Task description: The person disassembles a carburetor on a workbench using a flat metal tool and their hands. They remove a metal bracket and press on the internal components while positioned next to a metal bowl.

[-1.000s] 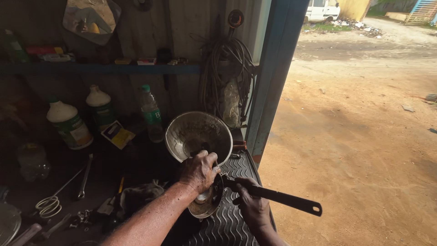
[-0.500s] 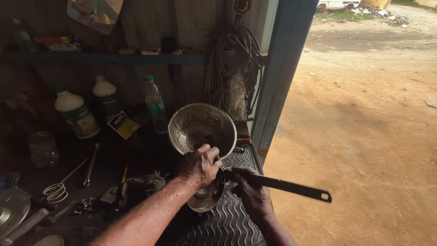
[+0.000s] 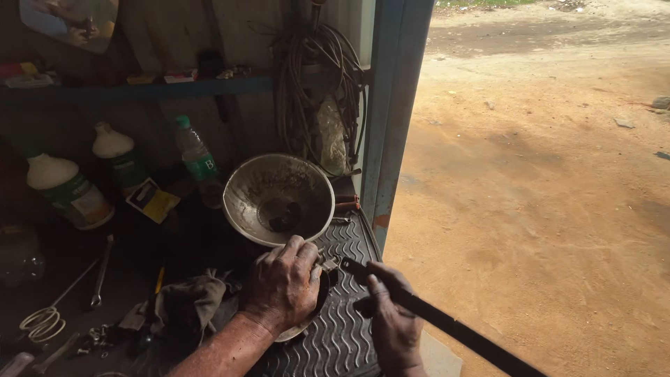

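Left hand (image 3: 283, 286): clamped palm-down over a round, pale metal part (image 3: 296, 328), pinning it to the ribbed black rubber mat (image 3: 342, 335).
Right hand (image 3: 391, 318): fist closed around a long dark flat metal bar (image 3: 447, 324).
Bar axis: tip at the part, tail running lower-right, seemingly for leverage.
Behind: dented grey metal bowl (image 3: 279, 199), tilted open toward the camera.
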